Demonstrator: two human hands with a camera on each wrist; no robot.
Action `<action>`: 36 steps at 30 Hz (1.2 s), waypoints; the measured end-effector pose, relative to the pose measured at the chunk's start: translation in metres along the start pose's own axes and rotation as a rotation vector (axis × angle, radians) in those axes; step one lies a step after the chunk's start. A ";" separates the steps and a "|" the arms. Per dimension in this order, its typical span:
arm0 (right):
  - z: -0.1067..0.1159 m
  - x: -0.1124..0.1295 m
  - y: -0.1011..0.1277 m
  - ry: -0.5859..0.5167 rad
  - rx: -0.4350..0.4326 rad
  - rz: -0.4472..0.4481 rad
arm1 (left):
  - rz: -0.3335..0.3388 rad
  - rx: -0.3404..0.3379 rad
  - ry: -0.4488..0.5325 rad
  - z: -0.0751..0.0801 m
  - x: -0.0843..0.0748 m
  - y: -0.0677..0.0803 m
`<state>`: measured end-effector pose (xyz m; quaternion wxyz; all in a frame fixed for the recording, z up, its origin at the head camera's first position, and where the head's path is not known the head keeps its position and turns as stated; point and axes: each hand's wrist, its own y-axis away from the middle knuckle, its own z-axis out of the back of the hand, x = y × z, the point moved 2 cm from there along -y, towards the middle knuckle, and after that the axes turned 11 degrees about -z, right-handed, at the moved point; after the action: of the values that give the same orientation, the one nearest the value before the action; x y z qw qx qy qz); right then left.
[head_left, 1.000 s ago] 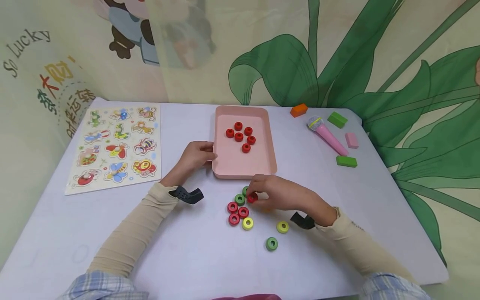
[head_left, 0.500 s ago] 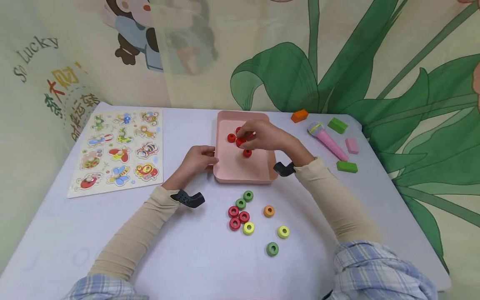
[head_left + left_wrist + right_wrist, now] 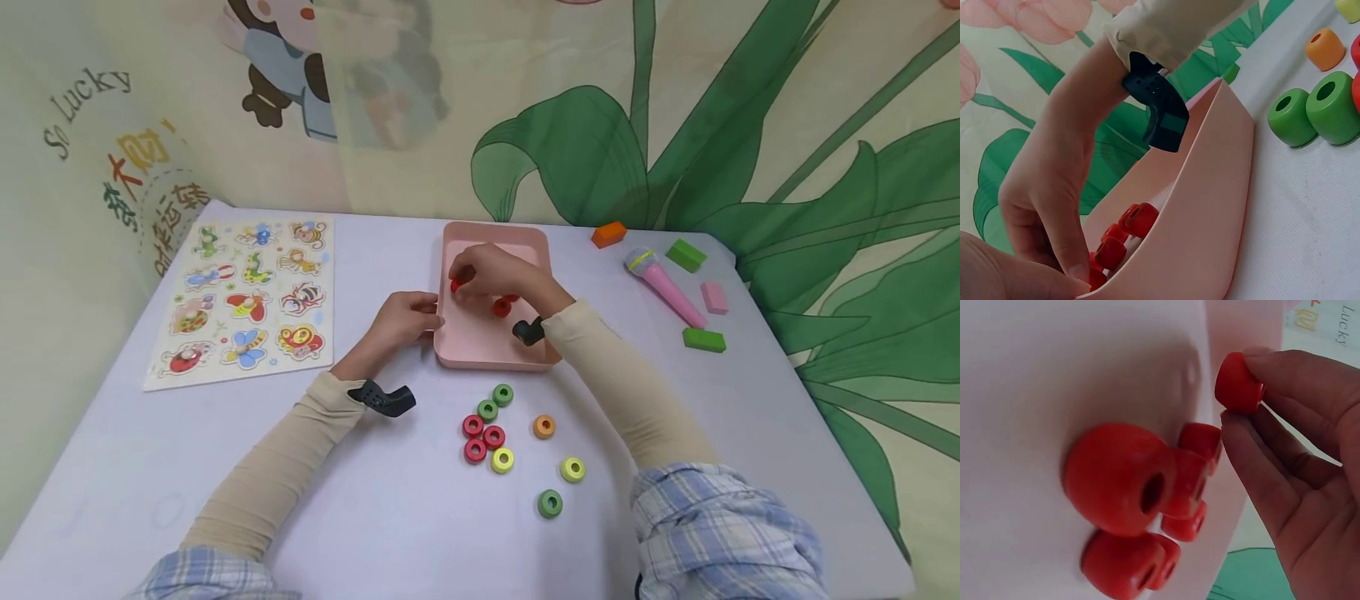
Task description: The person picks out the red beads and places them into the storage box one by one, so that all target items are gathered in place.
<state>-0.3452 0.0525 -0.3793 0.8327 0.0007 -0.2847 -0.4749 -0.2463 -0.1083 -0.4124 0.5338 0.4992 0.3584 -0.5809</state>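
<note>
A pink tray point(image 3: 495, 365) lies on the table, with my left hand point(image 3: 405, 318) gripping its left wall, thumb near the rim. Over the tray, my right hand point(image 3: 491, 271) pinches a red bead point(image 3: 1238, 383) between thumb and fingertips, close to the left wall. Several other red beads point(image 3: 1116, 478) stand in the tray, partly hidden by the right hand in the head view. In front of the tray are loose beads: green beads point(image 3: 503, 394), red beads point(image 3: 493, 437), yellow beads point(image 3: 502, 460) and an orange bead point(image 3: 544, 427).
A puzzle board with insect pictures point(image 3: 247, 308) lies at the left. Toward the right are a pink toy microphone point(image 3: 667, 287), an orange block point(image 3: 609, 234), green blocks point(image 3: 704, 339) and a pink block point(image 3: 714, 297). A printed curtain point(image 3: 405, 100) borders the table's back.
My right hand has carried a red bead from the group on the table up into the tray, then leftward over it. The left hand stays at the tray's left wall.
</note>
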 end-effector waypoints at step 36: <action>-0.030 0.041 0.119 0.185 0.111 0.192 | 0.005 0.009 -0.026 0.001 -0.001 -0.001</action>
<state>-0.2208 0.0777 -0.3525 0.8957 0.0632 -0.2315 -0.3744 -0.2473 -0.1085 -0.4113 0.5378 0.4949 0.3475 -0.5874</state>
